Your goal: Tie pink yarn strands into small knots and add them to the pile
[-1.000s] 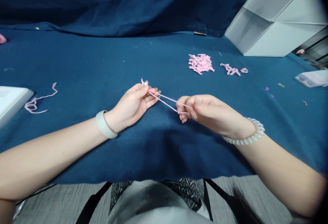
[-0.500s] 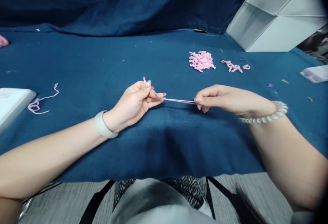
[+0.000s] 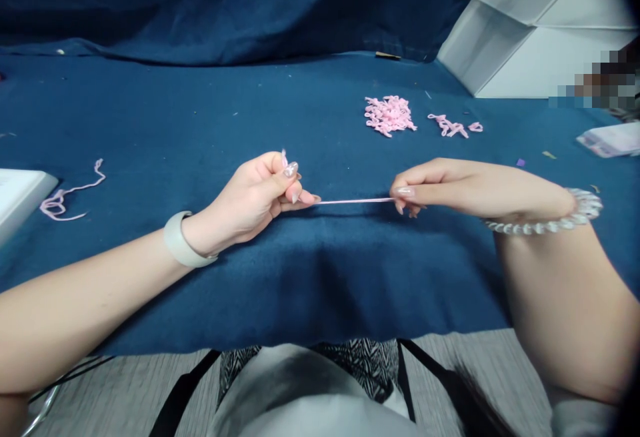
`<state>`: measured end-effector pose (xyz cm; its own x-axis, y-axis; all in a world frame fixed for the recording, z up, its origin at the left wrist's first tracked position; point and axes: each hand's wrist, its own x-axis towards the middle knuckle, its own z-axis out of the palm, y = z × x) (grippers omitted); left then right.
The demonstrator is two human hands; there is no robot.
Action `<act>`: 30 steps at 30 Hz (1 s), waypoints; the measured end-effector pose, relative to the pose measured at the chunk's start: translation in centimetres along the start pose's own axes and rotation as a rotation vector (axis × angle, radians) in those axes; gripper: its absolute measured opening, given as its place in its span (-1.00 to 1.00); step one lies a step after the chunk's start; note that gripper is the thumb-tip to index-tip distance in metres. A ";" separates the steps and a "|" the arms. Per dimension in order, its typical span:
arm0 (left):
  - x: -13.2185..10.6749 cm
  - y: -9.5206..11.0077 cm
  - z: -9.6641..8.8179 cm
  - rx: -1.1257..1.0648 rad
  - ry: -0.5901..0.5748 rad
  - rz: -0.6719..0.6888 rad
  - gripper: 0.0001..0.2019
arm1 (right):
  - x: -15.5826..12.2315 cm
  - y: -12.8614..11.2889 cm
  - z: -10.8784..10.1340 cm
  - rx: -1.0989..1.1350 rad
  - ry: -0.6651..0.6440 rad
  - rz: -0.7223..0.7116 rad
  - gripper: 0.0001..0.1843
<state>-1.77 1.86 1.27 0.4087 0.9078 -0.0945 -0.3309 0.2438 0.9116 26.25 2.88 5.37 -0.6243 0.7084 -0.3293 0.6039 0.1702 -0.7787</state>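
Note:
A thin pink yarn [image 3: 354, 201] runs taut and nearly level between my two hands, above the blue cloth. My left hand [image 3: 267, 187] is closed on one end, and a short tail of the yarn pokes up past its thumb and index finger. The other end sits in a pinch of my right hand [image 3: 425, 187], thumb against index finger. Beyond my right hand lies a pile of small pink yarn loops [image 3: 390, 116]. Several more pink loops [image 3: 453, 126] are scattered just right of that pile.
A loose tangle of pink yarn [image 3: 63, 202] lies at the left beside a white box [image 3: 23, 197]. White panelled boxes [image 3: 530, 57] stand at the back right, with a small pale packet [image 3: 610, 139] near the right edge. Blue cloth [image 3: 175, 110] covers the table.
My hands have moved farther apart, the right one going right. The yarn between them is longer; its two visible strands now look like one line. The view has shifted slightly.

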 end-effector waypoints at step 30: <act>0.2 1.9 2.3 -0.096 0.237 0.182 -0.88 | 3.5 -0.5 6.4 0.224 0.594 -0.127 -0.84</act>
<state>-0.33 1.69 3.89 0.1291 0.9910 -0.0340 -0.4635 0.0906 0.8815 20.64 0.90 1.18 -0.2648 0.9614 0.0745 0.3852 0.1762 -0.9058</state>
